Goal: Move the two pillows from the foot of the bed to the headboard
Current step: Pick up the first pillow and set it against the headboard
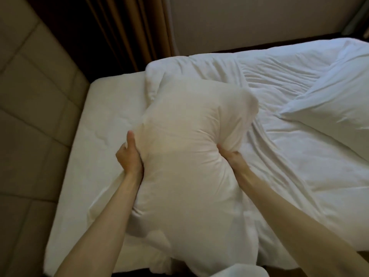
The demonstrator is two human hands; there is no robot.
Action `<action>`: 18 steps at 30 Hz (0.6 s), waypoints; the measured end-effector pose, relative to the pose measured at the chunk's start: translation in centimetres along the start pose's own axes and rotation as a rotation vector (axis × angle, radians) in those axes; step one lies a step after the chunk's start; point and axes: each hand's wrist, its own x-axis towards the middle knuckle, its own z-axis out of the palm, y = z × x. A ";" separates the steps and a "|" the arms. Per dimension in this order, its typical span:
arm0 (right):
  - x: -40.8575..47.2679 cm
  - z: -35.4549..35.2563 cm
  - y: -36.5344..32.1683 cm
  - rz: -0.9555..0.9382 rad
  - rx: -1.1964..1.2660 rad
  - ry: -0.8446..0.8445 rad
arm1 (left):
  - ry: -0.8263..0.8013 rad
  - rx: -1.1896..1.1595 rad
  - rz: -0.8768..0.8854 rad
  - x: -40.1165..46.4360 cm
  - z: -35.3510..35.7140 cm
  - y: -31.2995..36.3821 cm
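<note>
A white pillow (183, 152) hangs above the bed, pinched at its waist between both hands. My left hand (129, 154) grips its left side with the thumb up on the front. My right hand (231, 154) clutches the right side, its fingers buried in the fabric. A second white pillow (327, 108) lies at the right on the rumpled white duvet (279, 148). The padded beige headboard (30, 116) runs along the left, beside a bare strip of white mattress sheet (103, 120).
Brown curtains (127, 31) hang in the dark corner behind the bed. A pale wall panel (249, 21) runs along the bed's far side. The duvet is bunched up near the middle, behind the held pillow.
</note>
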 end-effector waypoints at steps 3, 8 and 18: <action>-2.0 5.7 0.4 -0.020 0.002 -0.055 | -0.087 0.044 0.038 2.7 -7.0 0.2; -3.2 12.9 0.0 -0.038 -0.044 -0.159 | -0.202 0.122 0.005 6.7 -15.0 0.4; -1.1 18.5 0.6 -0.070 -0.080 -0.252 | -0.184 0.054 -0.060 10.4 -19.6 0.1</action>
